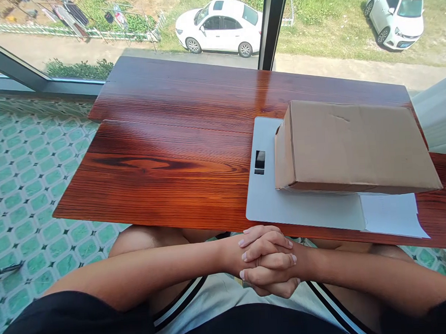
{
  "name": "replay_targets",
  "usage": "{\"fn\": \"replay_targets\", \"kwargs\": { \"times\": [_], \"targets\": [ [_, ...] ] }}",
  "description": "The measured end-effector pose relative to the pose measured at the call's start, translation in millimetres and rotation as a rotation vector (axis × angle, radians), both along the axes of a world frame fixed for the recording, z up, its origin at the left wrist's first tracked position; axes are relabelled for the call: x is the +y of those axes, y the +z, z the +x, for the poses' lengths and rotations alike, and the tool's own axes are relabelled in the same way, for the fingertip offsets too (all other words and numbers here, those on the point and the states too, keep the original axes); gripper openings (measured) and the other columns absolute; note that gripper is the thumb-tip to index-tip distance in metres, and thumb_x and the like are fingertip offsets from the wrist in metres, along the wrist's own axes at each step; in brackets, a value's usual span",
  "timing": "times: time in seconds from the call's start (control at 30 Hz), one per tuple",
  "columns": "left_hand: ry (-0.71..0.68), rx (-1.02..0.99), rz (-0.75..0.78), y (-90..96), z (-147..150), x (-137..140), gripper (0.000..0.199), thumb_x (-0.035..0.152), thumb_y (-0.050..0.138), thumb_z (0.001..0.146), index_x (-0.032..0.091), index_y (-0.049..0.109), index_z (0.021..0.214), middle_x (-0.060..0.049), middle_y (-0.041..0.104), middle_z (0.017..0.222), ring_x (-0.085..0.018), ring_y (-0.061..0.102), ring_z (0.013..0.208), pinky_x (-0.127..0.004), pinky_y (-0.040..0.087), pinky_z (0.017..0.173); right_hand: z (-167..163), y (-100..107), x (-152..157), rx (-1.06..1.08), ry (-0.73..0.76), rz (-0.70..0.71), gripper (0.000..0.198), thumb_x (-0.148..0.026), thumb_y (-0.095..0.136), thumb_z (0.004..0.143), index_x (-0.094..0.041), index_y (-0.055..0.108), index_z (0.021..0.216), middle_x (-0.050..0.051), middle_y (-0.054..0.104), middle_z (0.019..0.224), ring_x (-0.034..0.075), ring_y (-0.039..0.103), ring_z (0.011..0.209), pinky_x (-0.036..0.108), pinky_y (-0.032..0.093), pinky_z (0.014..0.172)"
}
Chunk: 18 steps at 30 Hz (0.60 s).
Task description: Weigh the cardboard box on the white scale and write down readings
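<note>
Left hand [237, 257], right hand [299, 254] clasped, each closed around other. Cardboard box [358, 146] ahead-right of both, long axis running left to right; right hand nearer.

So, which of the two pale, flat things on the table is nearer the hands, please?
The pale scale, with the small dark display; its front edge is just beyond the clasped hands, whereas the white paper lies farther right.
</note>
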<state>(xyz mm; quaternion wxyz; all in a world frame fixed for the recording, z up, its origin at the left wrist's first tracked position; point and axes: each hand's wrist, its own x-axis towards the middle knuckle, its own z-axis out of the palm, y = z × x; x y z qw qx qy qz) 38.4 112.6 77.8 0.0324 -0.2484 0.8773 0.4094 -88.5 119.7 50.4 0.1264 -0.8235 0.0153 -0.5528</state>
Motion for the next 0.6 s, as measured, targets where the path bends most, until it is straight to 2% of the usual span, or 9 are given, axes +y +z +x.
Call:
{"fn": "replay_targets", "kwargs": {
  "times": [0.07,0.17,0.23,0.33,0.4,0.43,0.5,0.6],
  "targets": [
    [-0.03,0.037,-0.049,0.4,-1,-1,0.041,0.069,0.071,0.068,0.029,0.066,0.075,-0.006,0.057,0.073,-0.028,0.07,0.08,-0.027,0.053,0.043,0,1,-1,0.001,0.006,-0.028,0.025,-0.031,0.065,0.087,-0.031,0.061,0.112,0.007,0.066,0.087,0.033,0.075,0.084,0.048,0.065,0.07],
    [-0.04,0.125,-0.233,0.2,-8,-9,0.047,0.075,0.064,0.07,0.028,0.064,0.072,-0.002,0.053,0.066,-0.024,0.07,0.073,-0.023,0.05,0.04,0,4,-1,0.009,0.007,-0.046,0.025,-0.031,0.065,0.087,-0.028,0.061,0.111,0.009,0.066,0.087,0.035,0.075,0.081,0.049,0.065,0.065],
    [-0.107,0.137,-0.301,-0.1,-14,-17,0.05,0.078,0.06,0.071,0.028,0.064,0.07,-0.001,0.05,0.062,-0.022,0.069,0.067,-0.022,0.047,0.038,0,6,1,0.016,0.005,-0.035,0.025,-0.031,0.065,0.087,-0.028,0.06,0.111,0.009,0.066,0.087,0.036,0.075,0.081,0.049,0.065,0.064],
    [-0.418,-0.002,-0.155,1.9,-18,-27,0.043,0.072,0.061,0.077,0.03,0.065,0.07,-0.002,0.051,0.062,-0.022,0.066,0.064,-0.023,0.045,0.037,1,5,3,0.012,-0.009,-0.017,0.026,-0.029,0.063,0.087,-0.03,0.058,0.113,0.008,0.065,0.086,0.036,0.075,0.082,0.05,0.065,0.065],
    [-0.561,-0.088,-0.086,5.9,-15,-28,0.039,0.068,0.057,0.083,0.032,0.067,0.074,-0.005,0.054,0.066,-0.024,0.067,0.07,-0.025,0.046,0.038,2,3,5,0.007,-0.013,0.0,0.028,-0.028,0.063,0.086,-0.031,0.058,0.114,0.008,0.066,0.088,0.035,0.075,0.083,0.049,0.065,0.066],
    [-0.566,-0.1,-0.097,8.5,-13,-26,0.038,0.067,0.054,0.087,0.033,0.069,0.076,-0.006,0.057,0.069,-0.025,0.069,0.076,-0.026,0.047,0.04,2,2,6,0.004,-0.013,0.005,0.03,-0.028,0.064,0.085,-0.031,0.058,0.114,0.008,0.066,0.089,0.035,0.075,0.083,0.048,0.065,0.066],
    [-0.474,-0.068,-0.156,13.5,-8,-21,0.039,0.065,0.047,0.091,0.035,0.071,0.081,-0.008,0.062,0.078,-0.029,0.069,0.09,-0.028,0.05,0.044,4,-1,6,-0.003,-0.017,0.013,0.031,-0.028,0.067,0.082,-0.03,0.059,0.112,0.008,0.066,0.089,0.034,0.075,0.084,0.047,0.065,0.066],
    [-0.347,0.005,-0.159,16.7,-3,-14,0.035,0.064,0.053,0.087,0.035,0.072,0.082,-0.009,0.064,0.086,-0.032,0.068,0.103,-0.028,0.052,0.048,6,-6,5,-0.03,-0.033,0.034,0.03,-0.032,0.069,0.081,-0.03,0.06,0.11,0.007,0.065,0.089,0.032,0.075,0.083,0.047,0.065,0.067]
  ]
}}
